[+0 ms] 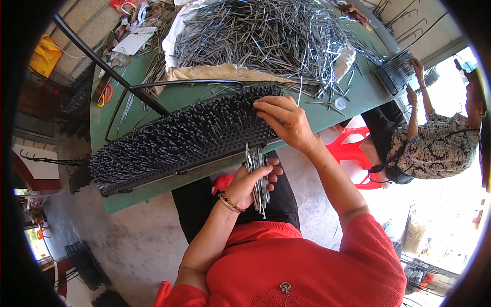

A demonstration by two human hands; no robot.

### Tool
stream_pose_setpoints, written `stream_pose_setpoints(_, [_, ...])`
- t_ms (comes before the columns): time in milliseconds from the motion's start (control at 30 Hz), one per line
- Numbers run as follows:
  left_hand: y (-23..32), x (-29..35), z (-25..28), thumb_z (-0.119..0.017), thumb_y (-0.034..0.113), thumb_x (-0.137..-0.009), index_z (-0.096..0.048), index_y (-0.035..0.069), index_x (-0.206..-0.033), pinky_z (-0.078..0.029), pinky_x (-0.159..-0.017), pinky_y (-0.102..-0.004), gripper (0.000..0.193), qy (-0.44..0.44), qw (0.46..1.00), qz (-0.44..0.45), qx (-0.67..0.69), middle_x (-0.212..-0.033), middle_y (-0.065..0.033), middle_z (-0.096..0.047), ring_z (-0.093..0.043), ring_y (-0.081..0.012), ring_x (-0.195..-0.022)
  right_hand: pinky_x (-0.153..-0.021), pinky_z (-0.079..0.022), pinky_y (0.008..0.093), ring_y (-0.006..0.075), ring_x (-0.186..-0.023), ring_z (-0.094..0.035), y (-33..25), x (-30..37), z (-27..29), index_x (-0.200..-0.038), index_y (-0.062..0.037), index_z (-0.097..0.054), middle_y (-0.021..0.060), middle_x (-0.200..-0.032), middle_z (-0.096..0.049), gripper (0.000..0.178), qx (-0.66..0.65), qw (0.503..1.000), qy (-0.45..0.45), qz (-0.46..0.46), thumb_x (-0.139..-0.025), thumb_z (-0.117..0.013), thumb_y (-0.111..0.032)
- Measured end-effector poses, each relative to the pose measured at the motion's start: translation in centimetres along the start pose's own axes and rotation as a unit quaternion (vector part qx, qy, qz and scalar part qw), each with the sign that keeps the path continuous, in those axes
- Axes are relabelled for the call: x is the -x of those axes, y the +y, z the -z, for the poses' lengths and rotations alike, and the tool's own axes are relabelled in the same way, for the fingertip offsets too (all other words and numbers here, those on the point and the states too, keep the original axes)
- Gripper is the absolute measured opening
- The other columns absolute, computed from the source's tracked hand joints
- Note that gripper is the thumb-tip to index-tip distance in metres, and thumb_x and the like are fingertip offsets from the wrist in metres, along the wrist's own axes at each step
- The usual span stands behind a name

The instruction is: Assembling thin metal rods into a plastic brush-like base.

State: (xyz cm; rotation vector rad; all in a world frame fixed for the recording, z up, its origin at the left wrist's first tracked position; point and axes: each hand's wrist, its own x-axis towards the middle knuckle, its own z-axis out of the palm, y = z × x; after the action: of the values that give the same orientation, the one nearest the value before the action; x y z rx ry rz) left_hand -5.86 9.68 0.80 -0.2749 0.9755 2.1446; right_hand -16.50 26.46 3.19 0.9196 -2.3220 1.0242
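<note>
My left hand (241,188) is closed around a bundle of slim silvery metal rods (261,189), held upright below the near edge of a long black rack. The rack (220,146) lies slanting across the table edge, its holed face densely filled with dark upright rods, while a strip along its near right side shows bare holes. Over the rack's right end, my right hand (289,123) has thumb and fingers pinched together among the standing rods. Whatever sits between those fingertips is too small to make out.
A big heap of loose metal rods (255,38) on white sheeting covers the green table's (123,192) far side. Orange-handled scissors (106,96) lie at left. A black metal frame (110,66) crosses the left. At right, another person's hands (417,71) touch a smaller rack (395,75) near a red stool (353,153).
</note>
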Motion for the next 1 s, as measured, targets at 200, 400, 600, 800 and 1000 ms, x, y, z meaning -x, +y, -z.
stream_pose_setpoints(200, [0.0,0.1,-0.4,-0.058,0.018,-0.09,-0.055,-0.001,-0.12,-0.051,-0.067,-0.0246,0.036,-0.013,1.0,0.011,-0.017,-0.098,-0.0091,-0.064,-0.059,-0.0103,-0.081,-0.088,-0.041,0.0357,0.0253,-0.099,-0.058,-0.2,0.0,0.1,-0.108,-0.0047,-0.065,0.0085,-0.113,-0.062,0.027,0.048,0.998,0.023,-0.032,-0.081,-0.066,-0.005])
stream_pose_setpoints(400, [0.5,-0.2,-0.3,-0.057,0.015,-0.09,-0.055,-0.001,-0.119,-0.052,-0.074,-0.029,0.033,-0.02,1.0,-0.007,-0.01,-0.105,-0.0126,-0.065,-0.062,-0.014,-0.09,-0.085,-0.042,0.0354,0.0262,-0.098,-0.059,-1.2,0.0,0.7,-0.106,-0.0041,-0.066,0.01,-0.11,-0.062,0.025,0.072,0.996,0.037,-0.024,-0.082,-0.066,-0.006])
stream_pose_setpoints(600, [1.3,0.0,-0.9,-0.055,0.013,-0.09,-0.055,-0.002,-0.117,-0.053,-0.074,-0.0304,0.031,-0.034,0.997,-0.052,-0.044,-0.104,-0.0134,-0.064,-0.062,-0.0162,-0.089,-0.064,-0.047,0.0308,0.0192,-0.073,-0.061,-3.7,2.3,2.4,-0.093,-0.0008,-0.069,0.0107,-0.087,-0.066,0.019,-0.165,0.959,-0.062,-0.221,-0.085,-0.068,-0.018])
stream_pose_setpoints(800, [1.1,0.0,-2.2,-0.057,0.013,-0.089,-0.054,-0.001,-0.117,-0.053,-0.07,-0.0281,0.031,-0.077,0.993,-0.04,-0.078,-0.097,-0.0118,-0.064,-0.061,-0.0148,-0.08,-0.056,-0.042,0.0233,0.008,-0.066,-0.054,-4.0,3.2,3.7,-0.094,0.0009,-0.071,0.0029,-0.074,-0.065,0.02,-0.484,0.698,-0.165,-0.501,-0.084,-0.071,-0.017])
stream_pose_setpoints(1000, [0.9,-0.7,-2.1,-0.06,0.018,-0.091,-0.053,0.002,-0.119,-0.053,-0.074,-0.0305,0.034,-0.071,0.997,-0.011,-0.027,-0.096,-0.0097,-0.064,-0.062,-0.0156,-0.086,-0.064,-0.044,0.0235,0.0084,-0.072,-0.057,-2.4,3.9,4.2,-0.095,0.0004,-0.071,0.0044,-0.081,-0.068,0.021,-0.463,0.72,-0.096,-0.508,-0.086,-0.069,-0.018])
